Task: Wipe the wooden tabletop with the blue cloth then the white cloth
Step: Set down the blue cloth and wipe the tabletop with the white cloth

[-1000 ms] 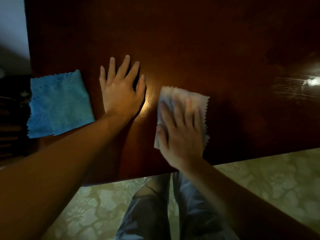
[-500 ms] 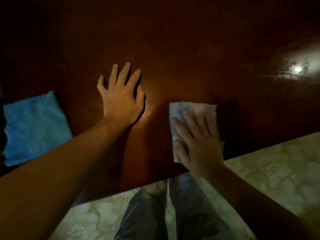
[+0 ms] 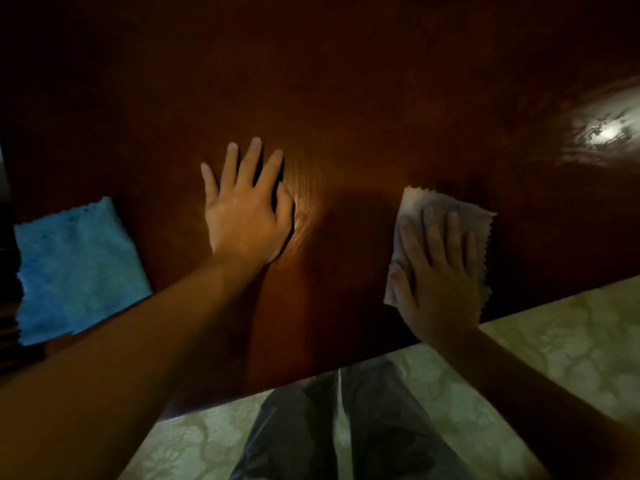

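Observation:
The dark glossy wooden tabletop fills the upper part of the view. My right hand presses flat, fingers straight, on the folded white cloth near the table's front edge. My left hand rests flat on the bare wood, fingers spread, to the left of the white cloth. The blue cloth lies flat at the table's left end, apart from both hands.
The table's front edge runs diagonally from lower left to right. Below it are a pale patterned floor and my legs in grey trousers. A bright light reflection shines on the wood at the right.
My right hand has slid the white cloth to the right along the front edge, away from my left hand. My left hand stays planted on the wood.

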`<state>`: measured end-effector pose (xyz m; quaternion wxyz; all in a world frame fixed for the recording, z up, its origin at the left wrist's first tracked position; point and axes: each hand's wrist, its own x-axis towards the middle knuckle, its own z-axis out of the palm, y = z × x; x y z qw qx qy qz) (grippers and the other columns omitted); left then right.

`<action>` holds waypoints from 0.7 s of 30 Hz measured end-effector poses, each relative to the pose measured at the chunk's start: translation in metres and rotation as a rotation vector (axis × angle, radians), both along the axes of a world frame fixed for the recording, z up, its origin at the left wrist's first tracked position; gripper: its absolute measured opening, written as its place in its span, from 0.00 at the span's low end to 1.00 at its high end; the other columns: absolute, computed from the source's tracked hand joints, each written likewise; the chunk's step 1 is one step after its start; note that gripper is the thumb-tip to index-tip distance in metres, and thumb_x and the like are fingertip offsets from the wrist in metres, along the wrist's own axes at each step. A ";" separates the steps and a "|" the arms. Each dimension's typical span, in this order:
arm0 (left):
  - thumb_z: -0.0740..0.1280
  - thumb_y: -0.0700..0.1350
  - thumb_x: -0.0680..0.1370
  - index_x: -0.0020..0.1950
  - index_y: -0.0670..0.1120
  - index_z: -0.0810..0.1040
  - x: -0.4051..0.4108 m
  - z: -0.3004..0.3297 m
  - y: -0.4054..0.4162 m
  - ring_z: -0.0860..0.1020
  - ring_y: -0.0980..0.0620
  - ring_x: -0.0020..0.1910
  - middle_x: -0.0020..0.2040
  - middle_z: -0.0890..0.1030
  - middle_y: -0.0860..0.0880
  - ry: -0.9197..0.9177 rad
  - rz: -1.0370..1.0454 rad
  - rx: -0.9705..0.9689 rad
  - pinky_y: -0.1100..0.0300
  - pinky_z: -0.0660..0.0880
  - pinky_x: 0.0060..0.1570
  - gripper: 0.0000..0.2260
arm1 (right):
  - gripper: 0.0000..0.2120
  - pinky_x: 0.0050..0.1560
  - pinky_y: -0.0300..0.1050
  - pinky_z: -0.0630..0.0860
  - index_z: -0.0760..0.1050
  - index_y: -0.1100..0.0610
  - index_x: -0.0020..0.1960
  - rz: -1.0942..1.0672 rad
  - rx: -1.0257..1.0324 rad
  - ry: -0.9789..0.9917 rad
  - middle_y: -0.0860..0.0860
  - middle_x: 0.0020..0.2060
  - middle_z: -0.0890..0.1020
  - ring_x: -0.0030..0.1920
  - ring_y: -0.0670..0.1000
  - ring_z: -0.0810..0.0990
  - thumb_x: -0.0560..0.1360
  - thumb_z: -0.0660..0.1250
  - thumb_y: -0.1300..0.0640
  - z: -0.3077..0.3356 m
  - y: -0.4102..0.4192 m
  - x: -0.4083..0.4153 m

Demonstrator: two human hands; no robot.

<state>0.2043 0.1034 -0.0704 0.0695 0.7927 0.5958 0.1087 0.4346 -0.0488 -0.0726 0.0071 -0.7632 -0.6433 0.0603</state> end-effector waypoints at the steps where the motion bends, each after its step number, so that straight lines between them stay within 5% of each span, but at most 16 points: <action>1: 0.55 0.52 0.83 0.76 0.49 0.68 0.000 0.000 0.000 0.59 0.41 0.77 0.77 0.66 0.44 -0.002 0.001 0.006 0.35 0.53 0.74 0.21 | 0.31 0.78 0.63 0.46 0.58 0.52 0.81 -0.013 -0.009 0.005 0.59 0.81 0.57 0.80 0.64 0.51 0.82 0.49 0.40 0.001 0.000 -0.010; 10: 0.55 0.52 0.83 0.75 0.49 0.69 -0.001 0.001 0.002 0.61 0.40 0.77 0.76 0.67 0.44 0.028 0.003 0.006 0.35 0.56 0.73 0.21 | 0.33 0.79 0.64 0.47 0.58 0.51 0.81 0.199 -0.023 0.071 0.57 0.81 0.58 0.81 0.64 0.53 0.79 0.56 0.40 0.007 -0.009 -0.122; 15: 0.55 0.52 0.83 0.75 0.50 0.68 0.001 0.001 0.001 0.60 0.41 0.77 0.76 0.67 0.44 0.019 0.001 0.000 0.36 0.55 0.73 0.21 | 0.32 0.79 0.63 0.51 0.62 0.48 0.80 0.249 0.037 0.098 0.55 0.80 0.61 0.81 0.61 0.55 0.78 0.60 0.40 0.004 -0.009 -0.109; 21: 0.54 0.53 0.84 0.76 0.51 0.66 -0.002 0.002 0.001 0.57 0.43 0.78 0.78 0.65 0.46 -0.003 0.005 -0.033 0.39 0.50 0.76 0.21 | 0.30 0.79 0.62 0.49 0.60 0.47 0.80 0.130 0.006 0.078 0.56 0.80 0.61 0.80 0.60 0.54 0.82 0.49 0.37 -0.001 0.014 -0.042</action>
